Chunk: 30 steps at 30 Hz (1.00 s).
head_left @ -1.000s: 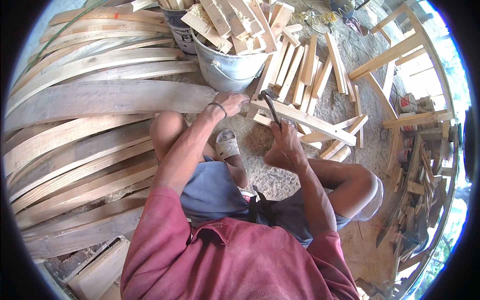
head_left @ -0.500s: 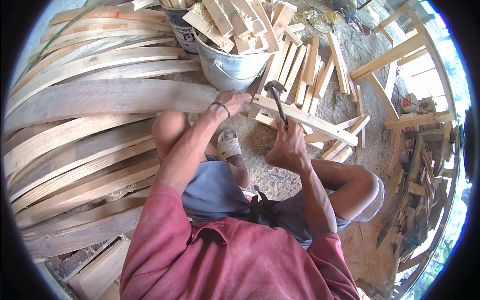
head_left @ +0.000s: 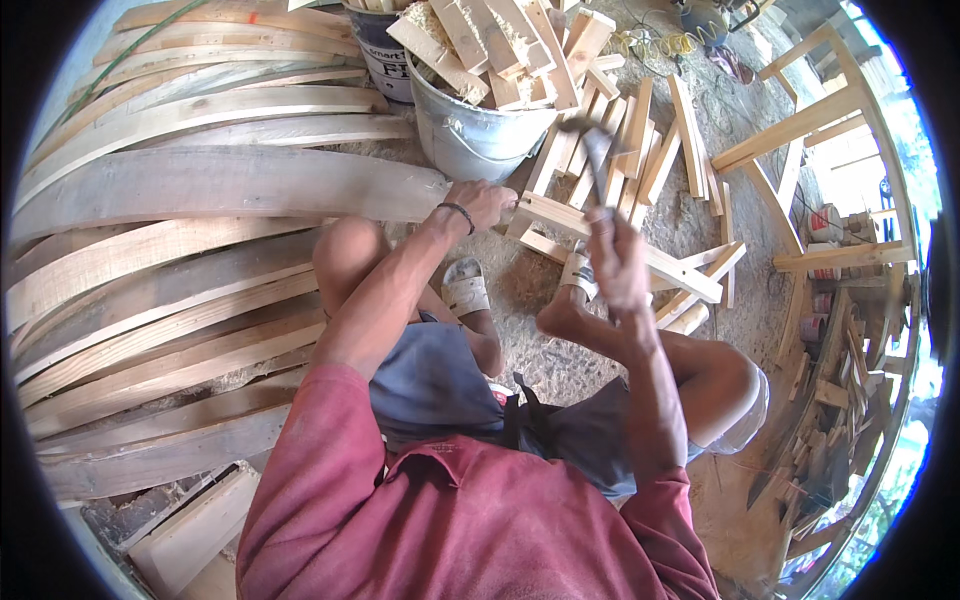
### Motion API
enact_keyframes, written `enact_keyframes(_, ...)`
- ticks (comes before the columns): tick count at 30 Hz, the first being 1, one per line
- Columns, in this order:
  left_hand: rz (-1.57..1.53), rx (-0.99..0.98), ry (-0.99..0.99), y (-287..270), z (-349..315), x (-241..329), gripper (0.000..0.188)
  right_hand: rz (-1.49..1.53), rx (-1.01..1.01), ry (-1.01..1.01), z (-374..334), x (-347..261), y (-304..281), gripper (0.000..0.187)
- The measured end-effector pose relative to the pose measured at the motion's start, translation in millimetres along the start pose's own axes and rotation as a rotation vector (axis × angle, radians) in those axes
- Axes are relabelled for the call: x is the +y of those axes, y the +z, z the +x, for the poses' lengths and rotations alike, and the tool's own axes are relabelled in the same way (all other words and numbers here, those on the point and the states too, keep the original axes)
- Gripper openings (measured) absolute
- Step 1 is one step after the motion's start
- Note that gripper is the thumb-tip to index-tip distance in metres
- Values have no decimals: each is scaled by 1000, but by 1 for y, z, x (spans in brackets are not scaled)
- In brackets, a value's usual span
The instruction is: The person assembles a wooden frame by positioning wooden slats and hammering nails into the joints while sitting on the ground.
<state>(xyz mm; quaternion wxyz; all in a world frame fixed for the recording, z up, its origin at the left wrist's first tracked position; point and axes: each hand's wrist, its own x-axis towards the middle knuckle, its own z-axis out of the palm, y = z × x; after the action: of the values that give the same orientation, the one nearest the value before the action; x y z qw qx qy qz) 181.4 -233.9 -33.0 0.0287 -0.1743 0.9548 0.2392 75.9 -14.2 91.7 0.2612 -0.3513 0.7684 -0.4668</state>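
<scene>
My left hand [head_left: 482,206], a dark band on its wrist, is closed at the left end of a pale wooden piece [head_left: 685,277]. A small dark tip shows between its fingers and the wood; I cannot make out what it is. My right hand [head_left: 618,262] is wrapped round the handle of a hammer [head_left: 599,165]. Blurred by motion, the hammer head is raised above and to the right of my left hand, apart from the wood. The wooden piece lies slanting over other sticks, and my right hand and the hammer hide part of it.
Curved planks [head_left: 240,182] are stacked along the left. A grey bucket [head_left: 470,130] full of offcuts stands ahead, beside a darker bucket [head_left: 385,50]. Loose sticks [head_left: 685,135] lie ahead to the right. A wooden frame [head_left: 790,125] and a scrap pile [head_left: 830,420] are at the right.
My right hand has lifted the hammer up and slightly right, away from the wood's left end. My left hand keeps its place at that end. The whole view has shifted a little.
</scene>
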Motion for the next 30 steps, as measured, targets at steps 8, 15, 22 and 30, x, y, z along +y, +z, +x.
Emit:
enact_keyframes(8,52,-41,-27,-10,-8,3,27,660,88,-877,10,-139,-49,46)
enact_keyframes(15,85,228,70,17,4,-17,25,-418,-63,-137,-4,34,21,29)
enact_keyframes(22,111,13,35,-10,-5,2,26,-370,-12,174,-2,17,13,45)
enact_keyframes(30,141,11,66,-11,-6,6,26,-540,-172,-141,2,35,16,25)
